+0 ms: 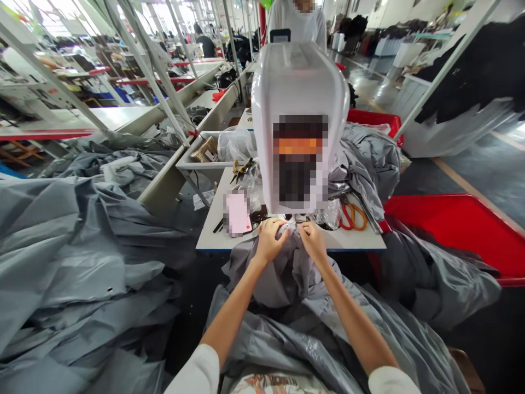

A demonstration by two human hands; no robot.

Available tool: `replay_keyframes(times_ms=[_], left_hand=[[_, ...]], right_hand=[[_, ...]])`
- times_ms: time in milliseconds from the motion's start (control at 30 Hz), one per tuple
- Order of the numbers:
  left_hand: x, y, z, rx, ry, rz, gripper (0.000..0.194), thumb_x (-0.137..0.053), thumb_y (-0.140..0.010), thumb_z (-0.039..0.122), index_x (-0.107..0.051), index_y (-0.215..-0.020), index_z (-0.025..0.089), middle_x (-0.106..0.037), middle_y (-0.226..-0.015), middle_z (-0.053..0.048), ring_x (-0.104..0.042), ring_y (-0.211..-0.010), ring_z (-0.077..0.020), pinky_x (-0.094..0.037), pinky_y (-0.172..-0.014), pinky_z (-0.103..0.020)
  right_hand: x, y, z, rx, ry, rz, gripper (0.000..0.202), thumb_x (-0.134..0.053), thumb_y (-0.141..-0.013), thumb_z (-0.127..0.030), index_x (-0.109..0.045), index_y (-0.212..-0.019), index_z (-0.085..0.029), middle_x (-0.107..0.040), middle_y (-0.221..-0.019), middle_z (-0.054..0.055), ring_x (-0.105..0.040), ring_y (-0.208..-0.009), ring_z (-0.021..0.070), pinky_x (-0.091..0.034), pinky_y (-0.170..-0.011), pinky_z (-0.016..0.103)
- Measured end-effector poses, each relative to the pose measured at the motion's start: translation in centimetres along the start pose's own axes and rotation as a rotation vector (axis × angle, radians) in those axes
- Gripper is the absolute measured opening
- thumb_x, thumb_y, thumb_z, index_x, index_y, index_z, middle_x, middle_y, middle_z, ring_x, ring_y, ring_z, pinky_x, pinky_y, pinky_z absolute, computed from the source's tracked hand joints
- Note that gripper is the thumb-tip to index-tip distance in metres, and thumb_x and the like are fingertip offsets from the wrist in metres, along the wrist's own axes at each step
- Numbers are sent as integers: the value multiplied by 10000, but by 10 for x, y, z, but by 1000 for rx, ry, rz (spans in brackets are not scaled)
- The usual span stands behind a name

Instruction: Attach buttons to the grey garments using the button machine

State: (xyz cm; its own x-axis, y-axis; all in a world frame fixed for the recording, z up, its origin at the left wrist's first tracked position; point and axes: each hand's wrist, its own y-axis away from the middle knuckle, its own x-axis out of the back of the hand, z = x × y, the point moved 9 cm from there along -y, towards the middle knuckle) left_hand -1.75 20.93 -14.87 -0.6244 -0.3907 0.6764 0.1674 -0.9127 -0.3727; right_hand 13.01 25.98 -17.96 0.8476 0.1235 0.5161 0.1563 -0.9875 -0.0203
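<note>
Grey fabric (279, 273) hangs over the front edge of the work table and spreads across my lap. At the foot of a white sewing machine (301, 82), my left hand (271, 238) is closed on the fabric from the left, its fingers near the needle area. My right hand (312, 239) pinches the same fabric just to the right. The bunched cloth between both hands lies under the machine head. The needle itself is too small to make out.
On the table (213, 235) lie a pink phone-like item (238, 213), pliers (241, 168) and orange-handled scissors (353, 216). Grey fabric heaps (82, 262) fill the left floor. A red bin (459, 230) stands right, and a person (297, 24) is behind the machine.
</note>
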Motion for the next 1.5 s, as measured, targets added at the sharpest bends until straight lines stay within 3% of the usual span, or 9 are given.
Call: replay_keyframes(times_ms=[100, 200, 333, 400, 533, 700, 867, 1333, 1500], left_hand=[[-3, -1, -3, 26, -12, 55, 204, -581, -864, 352, -634, -995, 204, -610, -1086, -62, -510, -1084, -210, -344, -988, -358], [-6, -1, -5, 39, 3, 68, 174, -590, -861, 331, -628, -976, 207, -606, -1072, -62, -520, -1080, -208, -356, -983, -356], [-8, -1, -8, 53, 13, 59, 166, -603, -851, 326, -631, -965, 210, -605, -1077, -60, -525, -1077, -210, -363, -972, -359], [-8, -1, -9, 55, 15, 54, 167, -606, -850, 326, -631, -968, 211, -604, -1084, -58, -523, -1078, -208, -363, -970, -358], [-8, 0, -9, 50, 17, 50, 162, -609, -851, 315, -625, -973, 209, -603, -1086, -59, -520, -1083, -204, -357, -973, -349], [-8, -1, -9, 39, 11, 56, 170, -602, -856, 322, -622, -979, 206, -606, -1086, -55, -523, -1081, -201, -360, -965, -337], [-9, 0, -9, 44, -3, 49, 171, -591, -866, 332, -620, -981, 208, -600, -1092, -56, -516, -1095, -199, -353, -972, -332], [-8, 0, -11, 8, 5, 97, 157, -639, -838, 320, -624, -967, 232, -611, -1065, -32, -537, -1053, -194, -376, -944, -333], [-6, 0, -10, 4, 22, 106, 164, -644, -836, 320, -622, -973, 232, -612, -1062, -30, -537, -1057, -191, -376, -952, -331]], right_hand=[[25, 17, -9, 187, 8, 40, 251, -448, -850, -375, -602, -903, -182, -654, -852, 67, -602, -755, 196, -450, -722, 314], [71, 25, -14, 336, 54, 206, 252, -436, -879, -343, -612, -938, -173, -640, -945, 92, -591, -848, 192, -460, -787, 320], [125, -8, 6, 295, 182, 378, 247, -456, -864, -328, -638, -885, -163, -649, -873, 97, -584, -762, 195, -463, -731, 319], [122, -37, 13, 303, 289, 245, 205, -481, -828, -256, -661, -844, -161, -666, -859, 98, -591, -777, 205, -454, -748, 320], [84, -73, 15, 421, 525, -120, 197, -502, -791, -137, -695, -828, -150, -685, -891, 106, -603, -845, 209, -422, -784, 295], [70, -84, 16, 371, 800, -229, 175, -537, -802, -125, -711, -806, -145, -697, -893, 135, -620, -834, 224, -398, -718, 281], [81, -85, 13, 314, 790, -165, 202, -544, -845, -214, -737, -844, -157, -713, -914, 128, -642, -837, 232, -395, -680, 281], [101, -80, 22, 228, 277, -33, 222, -600, -776, -241, -761, -902, -154, -739, -900, 52, -679, -816, 211, -496, -752, 274], [137, -55, 25, 175, 102, 227, 275, -628, -773, -372, -756, -915, -173, -737, -927, 60, -676, -879, 227, -507, -841, 334]])
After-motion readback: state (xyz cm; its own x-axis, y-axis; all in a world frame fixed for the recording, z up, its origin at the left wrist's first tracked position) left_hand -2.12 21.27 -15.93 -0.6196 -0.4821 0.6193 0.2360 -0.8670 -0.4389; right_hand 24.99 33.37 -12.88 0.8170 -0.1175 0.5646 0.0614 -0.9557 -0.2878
